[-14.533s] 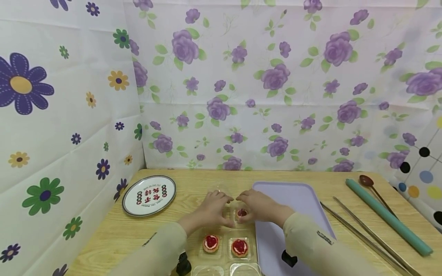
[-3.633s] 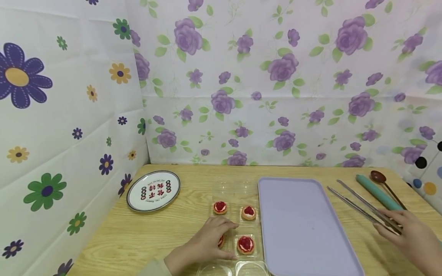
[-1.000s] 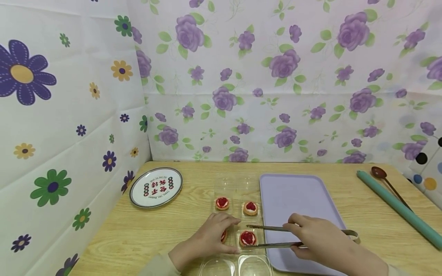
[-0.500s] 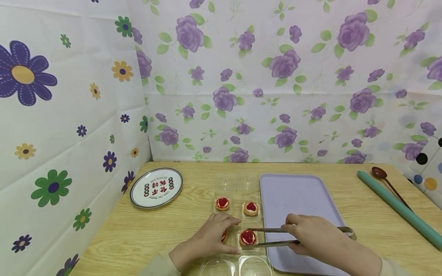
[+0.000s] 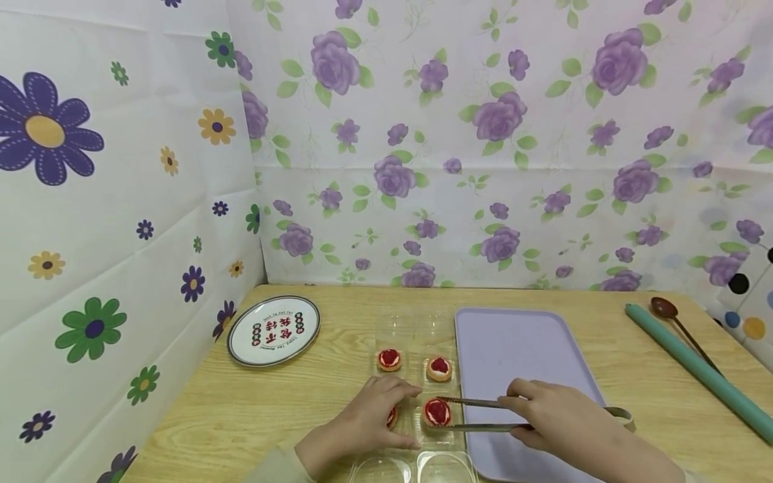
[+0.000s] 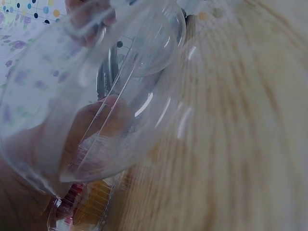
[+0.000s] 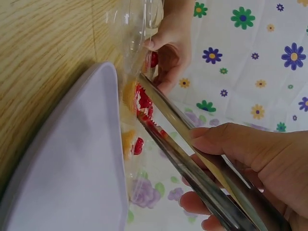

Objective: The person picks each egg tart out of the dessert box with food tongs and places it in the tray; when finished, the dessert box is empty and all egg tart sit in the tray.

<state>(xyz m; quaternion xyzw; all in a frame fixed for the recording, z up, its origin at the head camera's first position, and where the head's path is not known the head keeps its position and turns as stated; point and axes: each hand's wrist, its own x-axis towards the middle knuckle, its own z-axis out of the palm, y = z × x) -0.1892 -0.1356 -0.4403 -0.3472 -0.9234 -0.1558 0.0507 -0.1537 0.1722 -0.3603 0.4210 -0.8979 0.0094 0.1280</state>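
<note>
Right hand (image 5: 564,416) grips metal tongs (image 5: 483,427), tips either side of front right tart (image 5: 437,412), which sits in clear container (image 5: 445,439); firm contact hard to tell. Left hand (image 5: 371,416) holds container, thumb and fingers straddling front left tart (image 5: 392,417). Best: pin container, bite low on crust (image 7: 128,94) (red topping (image 7: 144,100) looks soft), squeeze lightly, lift level.

Tongs (image 5: 483,427) in my right fingers (image 5: 524,388): silver-grey. Tart (image 5: 437,412) ahead of these fingers: red topping, white cream, golden crust. Tray (image 5: 513,342) beneath them: plain lilac. Box (image 5: 437,439) at my left fingers (image 5: 395,385): colourless, transparent. Plate (image 5: 243,343) beyond my left fingers: white, dark rim, red-and-black print. Rod (image 5: 694,367) right of my right fingers: plain teal.
</note>
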